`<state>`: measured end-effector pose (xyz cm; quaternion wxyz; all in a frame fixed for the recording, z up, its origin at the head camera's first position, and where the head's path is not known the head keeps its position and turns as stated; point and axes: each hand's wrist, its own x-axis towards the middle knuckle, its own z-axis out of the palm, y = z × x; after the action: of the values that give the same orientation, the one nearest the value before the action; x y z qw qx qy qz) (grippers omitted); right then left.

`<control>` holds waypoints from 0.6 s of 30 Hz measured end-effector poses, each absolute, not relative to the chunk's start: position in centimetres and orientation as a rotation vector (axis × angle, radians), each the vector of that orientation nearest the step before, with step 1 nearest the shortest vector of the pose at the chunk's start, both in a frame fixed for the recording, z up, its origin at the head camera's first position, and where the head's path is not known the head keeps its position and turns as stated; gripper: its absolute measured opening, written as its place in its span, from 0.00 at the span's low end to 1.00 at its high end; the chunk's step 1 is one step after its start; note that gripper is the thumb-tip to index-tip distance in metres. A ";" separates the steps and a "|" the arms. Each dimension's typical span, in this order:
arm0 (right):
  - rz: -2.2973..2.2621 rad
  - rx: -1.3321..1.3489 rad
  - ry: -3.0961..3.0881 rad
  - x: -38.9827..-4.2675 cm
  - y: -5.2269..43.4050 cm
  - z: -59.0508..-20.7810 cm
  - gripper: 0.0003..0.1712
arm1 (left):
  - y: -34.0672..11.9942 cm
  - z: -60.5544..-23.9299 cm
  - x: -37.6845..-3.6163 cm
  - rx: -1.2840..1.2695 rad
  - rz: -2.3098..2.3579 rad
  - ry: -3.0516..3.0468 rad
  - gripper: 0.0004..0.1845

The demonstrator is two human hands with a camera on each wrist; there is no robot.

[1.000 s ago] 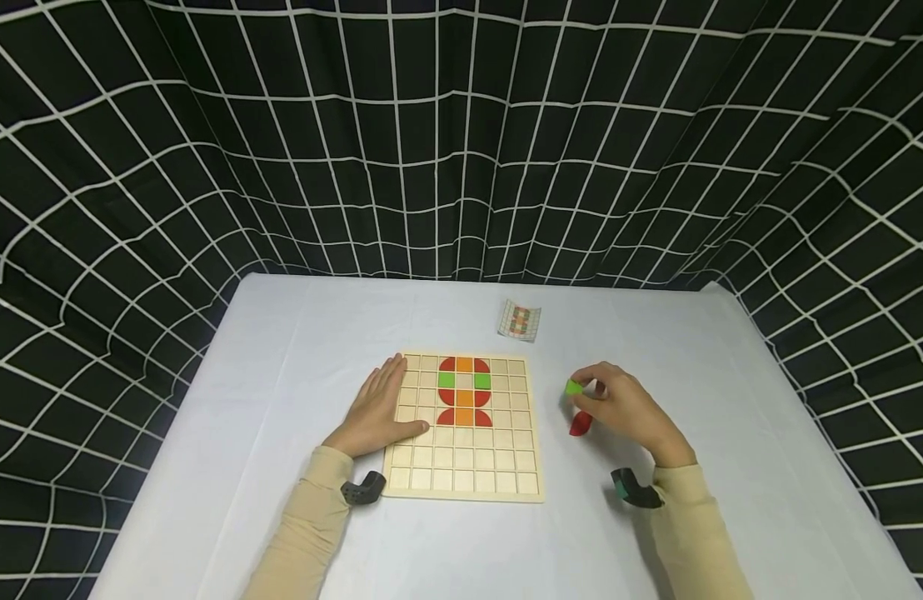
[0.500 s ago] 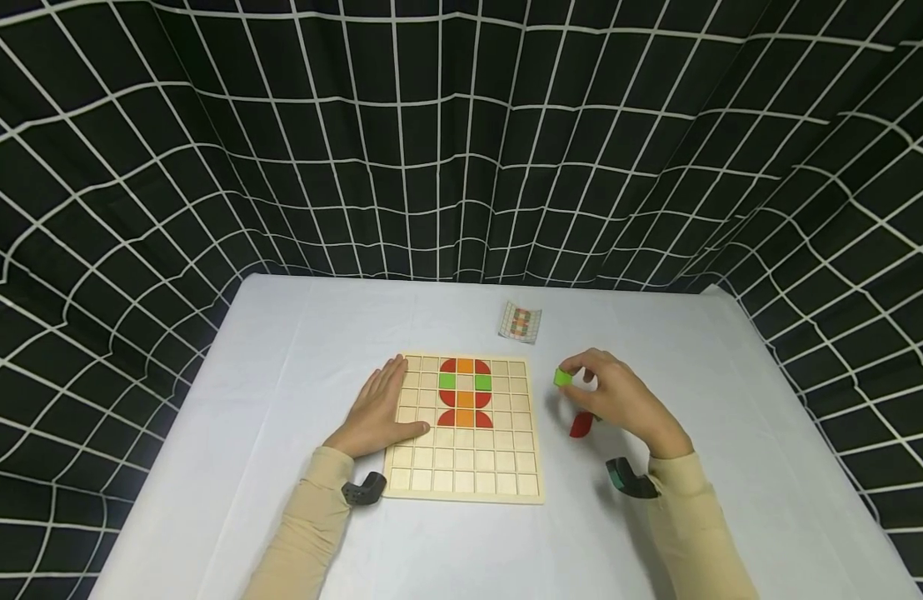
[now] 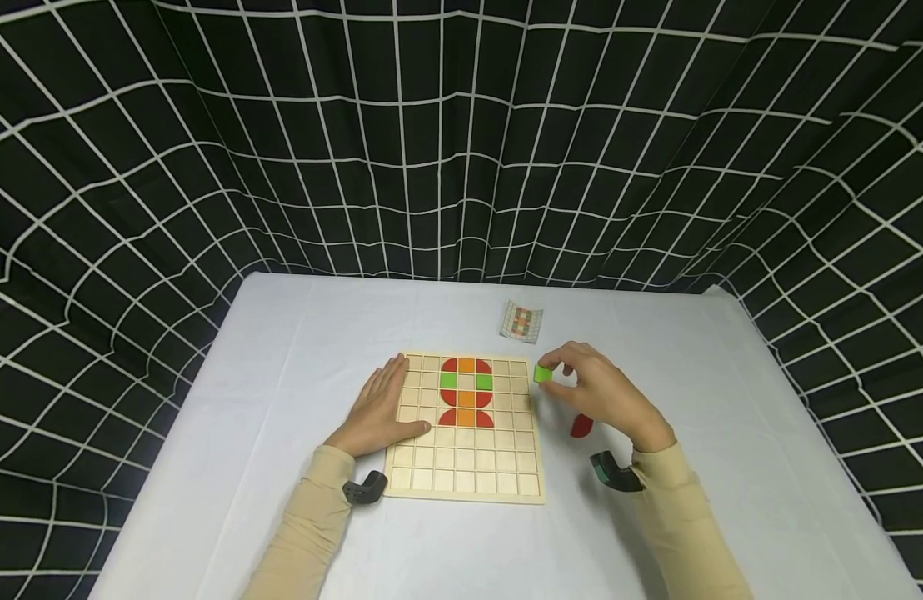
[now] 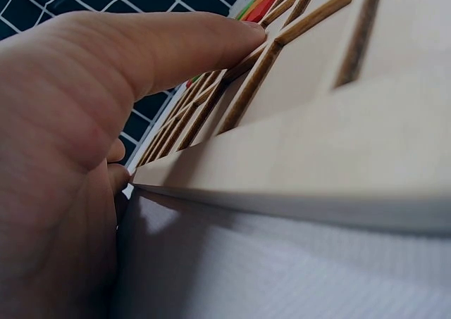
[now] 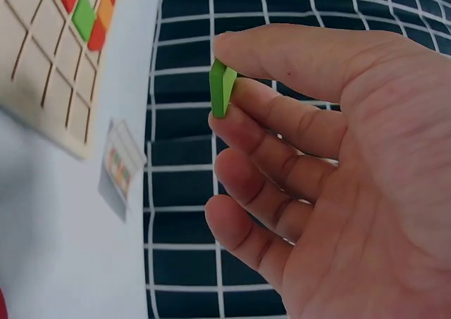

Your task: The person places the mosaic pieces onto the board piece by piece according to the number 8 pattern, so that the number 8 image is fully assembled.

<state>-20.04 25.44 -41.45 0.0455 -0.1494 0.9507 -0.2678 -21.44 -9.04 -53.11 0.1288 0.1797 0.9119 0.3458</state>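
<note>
A light wooden grid board [image 3: 475, 460] lies on the white table. Red rounded pieces [image 3: 485, 418], orange squares [image 3: 466, 400] and green squares [image 3: 448, 381] fill part of its upper middle. My left hand [image 3: 379, 411] rests at the board's left edge, fingers extended along the side. In the left wrist view its thumb [image 4: 190, 44] lies straight over the frame and touches the top. To the right of the board, my right hand [image 3: 607, 392] pinches a green square tile [image 5: 220, 90] between thumb and fingertips, held up just outside the board's upper right edge.
A red rounded piece [image 3: 581, 426] lies on the table below my right hand. Behind the board is a small printed card [image 3: 521, 322] with a coloured grid pattern. A black curtain with white grid lines [image 3: 461, 150] surrounds the table's back and sides.
My right hand has moved left with the green tile, from above the loose red piece to near the board's right edge. My left hand has stayed in place.
</note>
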 end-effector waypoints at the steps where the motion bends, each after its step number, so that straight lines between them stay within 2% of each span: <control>1: -0.817 -0.471 2.901 -20.1 25.1 -41.5 0.15 | -9.1 -53.1 -21.5 0.521 1.002 2.648 0.64; 18: -0.816 -0.614 2.798 -20.1 21.2 -42.4 0.14 | -9.6 -52.8 -21.5 0.521 1.037 2.632 0.64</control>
<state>-20.14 21.21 -42.38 0.0815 -0.2055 0.9363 -0.2729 -21.48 -9.65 -52.81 0.1320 0.1797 0.9069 0.3574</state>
